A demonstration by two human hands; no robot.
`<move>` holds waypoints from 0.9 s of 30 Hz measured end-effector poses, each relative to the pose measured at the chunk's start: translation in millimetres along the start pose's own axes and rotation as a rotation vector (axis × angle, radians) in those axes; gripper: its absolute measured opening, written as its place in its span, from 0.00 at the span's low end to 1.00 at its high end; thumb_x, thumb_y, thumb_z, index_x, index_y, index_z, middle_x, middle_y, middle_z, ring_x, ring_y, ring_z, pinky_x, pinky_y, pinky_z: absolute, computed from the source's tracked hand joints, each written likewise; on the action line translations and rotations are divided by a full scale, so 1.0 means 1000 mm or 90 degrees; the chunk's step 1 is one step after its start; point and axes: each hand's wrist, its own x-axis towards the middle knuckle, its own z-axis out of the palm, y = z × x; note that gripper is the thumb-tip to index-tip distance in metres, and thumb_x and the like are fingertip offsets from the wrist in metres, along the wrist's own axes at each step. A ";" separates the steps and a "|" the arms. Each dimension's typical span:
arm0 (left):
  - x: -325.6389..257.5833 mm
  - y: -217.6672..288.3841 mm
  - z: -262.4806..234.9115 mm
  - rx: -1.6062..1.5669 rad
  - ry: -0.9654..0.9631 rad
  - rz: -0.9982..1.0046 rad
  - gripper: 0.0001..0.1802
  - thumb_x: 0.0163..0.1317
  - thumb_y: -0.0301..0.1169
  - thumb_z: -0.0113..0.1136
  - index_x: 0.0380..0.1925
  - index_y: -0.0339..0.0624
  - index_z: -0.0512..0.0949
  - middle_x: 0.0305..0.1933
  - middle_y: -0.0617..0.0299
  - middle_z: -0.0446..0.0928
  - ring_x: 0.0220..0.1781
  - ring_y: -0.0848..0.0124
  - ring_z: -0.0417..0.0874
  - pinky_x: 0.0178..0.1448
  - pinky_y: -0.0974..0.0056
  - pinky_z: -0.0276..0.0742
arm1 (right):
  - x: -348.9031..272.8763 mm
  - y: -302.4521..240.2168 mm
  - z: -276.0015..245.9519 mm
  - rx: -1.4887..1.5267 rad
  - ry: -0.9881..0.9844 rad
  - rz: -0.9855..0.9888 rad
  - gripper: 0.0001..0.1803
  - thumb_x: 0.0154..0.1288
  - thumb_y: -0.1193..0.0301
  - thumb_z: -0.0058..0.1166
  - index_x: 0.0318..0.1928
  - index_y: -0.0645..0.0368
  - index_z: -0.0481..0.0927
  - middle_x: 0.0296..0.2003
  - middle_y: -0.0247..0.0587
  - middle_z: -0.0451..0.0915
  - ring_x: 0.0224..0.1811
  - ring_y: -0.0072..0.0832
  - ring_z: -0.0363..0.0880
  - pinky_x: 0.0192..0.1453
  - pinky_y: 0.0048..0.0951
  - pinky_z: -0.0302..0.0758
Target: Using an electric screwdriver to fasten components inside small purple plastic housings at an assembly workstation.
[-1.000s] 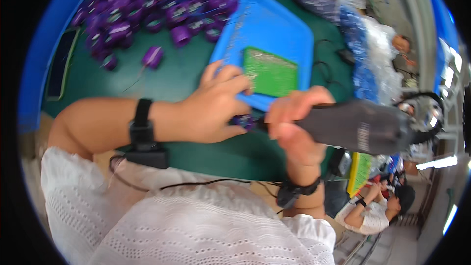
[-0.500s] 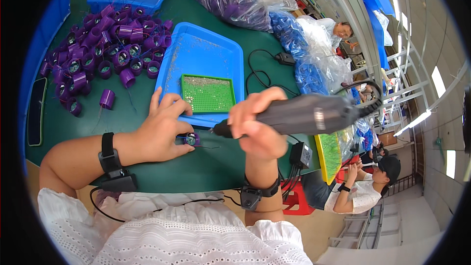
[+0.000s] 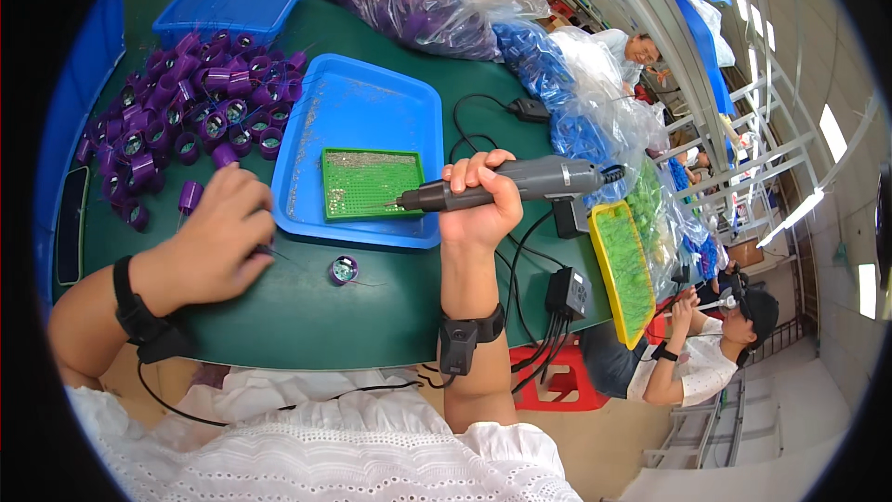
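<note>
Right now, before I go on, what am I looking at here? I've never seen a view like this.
This is one round fisheye picture from a camera on a person's head, looking down at their own bare hands on a green table. The right hand grips a grey electric screwdriver, tip over a green screw tray inside a blue tray. The left hand rests near a pile of purple caps; one single cap lies between the hands. Other people work at the right.

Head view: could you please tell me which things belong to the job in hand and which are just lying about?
In use:
right hand
electric screwdriver
green screw tray
purple cap
left hand

Lying about:
bagged purple parts
bagged blue parts
yellow tray
power adapter
</note>
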 end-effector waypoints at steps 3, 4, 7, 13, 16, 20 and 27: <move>-0.013 -0.020 -0.007 0.057 0.063 -0.046 0.19 0.35 0.21 0.67 0.27 0.41 0.68 0.45 0.50 0.65 0.51 0.50 0.65 0.58 0.49 0.60 | 0.001 0.000 0.001 0.016 0.009 0.005 0.07 0.47 0.75 0.47 0.31 0.54 0.69 0.19 0.34 0.67 0.20 0.27 0.67 0.36 0.33 0.67; -0.014 -0.022 -0.012 0.061 0.059 -0.096 0.20 0.34 0.20 0.66 0.28 0.40 0.67 0.47 0.50 0.64 0.54 0.49 0.64 0.59 0.51 0.60 | 0.002 0.000 -0.002 0.034 0.002 0.002 0.09 0.49 0.76 0.47 0.33 0.54 0.67 0.19 0.36 0.67 0.19 0.29 0.68 0.35 0.33 0.67; -0.008 0.004 -0.025 0.141 0.126 -0.194 0.31 0.33 0.18 0.64 0.44 0.39 0.70 0.54 0.48 0.62 0.59 0.48 0.62 0.63 0.51 0.58 | 0.005 -0.003 -0.002 0.047 0.006 0.005 0.09 0.49 0.77 0.46 0.33 0.54 0.67 0.19 0.36 0.67 0.19 0.30 0.69 0.36 0.34 0.67; 0.016 0.061 0.000 -0.032 0.110 -0.049 0.34 0.37 0.37 0.73 0.45 0.32 0.71 0.44 0.46 0.69 0.41 0.51 0.75 0.44 0.57 0.73 | 0.005 -0.003 -0.004 0.021 0.019 0.003 0.08 0.46 0.75 0.48 0.30 0.53 0.68 0.19 0.34 0.66 0.20 0.28 0.66 0.35 0.33 0.67; 0.029 0.066 0.028 -0.037 0.044 -0.021 0.33 0.39 0.41 0.72 0.42 0.33 0.71 0.38 0.48 0.70 0.36 0.54 0.75 0.38 0.58 0.74 | 0.000 -0.001 -0.001 0.027 0.038 0.018 0.09 0.46 0.76 0.47 0.32 0.54 0.68 0.18 0.35 0.65 0.19 0.28 0.66 0.35 0.34 0.66; 0.040 0.058 0.050 -0.052 -0.012 -0.005 0.23 0.42 0.38 0.70 0.34 0.35 0.73 0.32 0.53 0.70 0.31 0.56 0.75 0.33 0.57 0.72 | -0.003 0.003 -0.005 0.032 0.027 0.012 0.10 0.46 0.76 0.47 0.33 0.55 0.68 0.18 0.37 0.66 0.19 0.30 0.67 0.34 0.35 0.67; 0.049 0.052 0.047 -0.130 0.028 0.030 0.15 0.40 0.24 0.66 0.32 0.36 0.76 0.34 0.53 0.72 0.30 0.60 0.75 0.32 0.60 0.72 | -0.001 -0.004 0.006 0.037 0.026 0.026 0.09 0.49 0.76 0.47 0.34 0.55 0.67 0.20 0.36 0.67 0.20 0.29 0.68 0.36 0.34 0.67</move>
